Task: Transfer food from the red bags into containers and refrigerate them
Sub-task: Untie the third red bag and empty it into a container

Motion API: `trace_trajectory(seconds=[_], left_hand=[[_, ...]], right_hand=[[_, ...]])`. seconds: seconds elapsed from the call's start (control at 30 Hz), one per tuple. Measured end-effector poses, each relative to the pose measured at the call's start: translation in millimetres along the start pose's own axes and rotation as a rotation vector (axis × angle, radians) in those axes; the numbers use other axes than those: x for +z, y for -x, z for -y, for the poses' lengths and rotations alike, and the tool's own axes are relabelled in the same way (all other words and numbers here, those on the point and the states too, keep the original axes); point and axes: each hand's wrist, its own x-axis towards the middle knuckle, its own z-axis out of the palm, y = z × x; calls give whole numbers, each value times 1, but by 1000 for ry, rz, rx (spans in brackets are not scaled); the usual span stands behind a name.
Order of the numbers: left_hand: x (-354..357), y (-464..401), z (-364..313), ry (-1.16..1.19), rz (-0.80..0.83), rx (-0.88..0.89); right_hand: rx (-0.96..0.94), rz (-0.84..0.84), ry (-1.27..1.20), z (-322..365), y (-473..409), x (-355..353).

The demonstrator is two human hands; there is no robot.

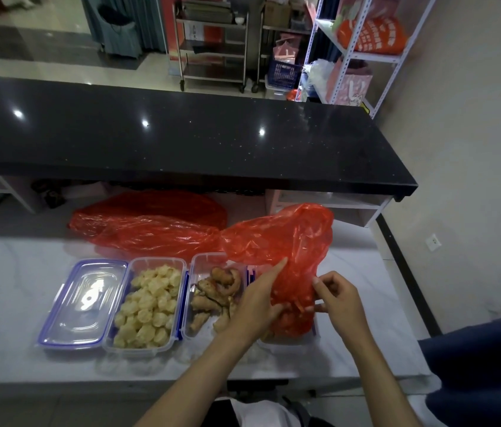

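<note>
A: Blue-rimmed lid (84,302) is lying at far left; beside it a container of pale puffs (147,303), then a container of browned pieces (212,295). What is happening at right?

B: Left hand (258,298) and right hand (335,295), slightly apart, are both gripping the red bag (286,251) over a third container (289,342).

A: Advice?

B: Judged best: keeping the mouth low inside the rim. An emptied-looking red bag (150,224) is lying beyond.
</note>
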Motion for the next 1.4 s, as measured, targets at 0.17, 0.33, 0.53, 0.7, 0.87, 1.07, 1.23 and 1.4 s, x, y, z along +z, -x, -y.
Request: trace_trajectory(seconds=[0.17,0.33,0.53,0.7,0.87,1.07,1.23,1.4], left_hand=[[-4,-5,5,67,-84,4],[-5,-6,6,127,-90,-21],[-12,-4,-5,131,-148,-54],[-17,-6,-13,161,-184,-28],[-20,-6,-21,184,-209,-16],[-23,-7,-22,200,-244,-26],[-27,-7,-25,253,-264,-33],[-35,-8,-30,281,-313,-5]], right_hand=[[-43,-27,130,-2,-2,-5],[-54,28,144,-7,-1,-12],[-62,161,265,-17,1,-16],[-63,126,239,-15,-3,-13],[-54,60,231,-10,-4,-10],[-55,19,169,-7,-5,-8],[-93,-9,101,0,-5,-8],[-146,-36,67,9,-4,-9]])
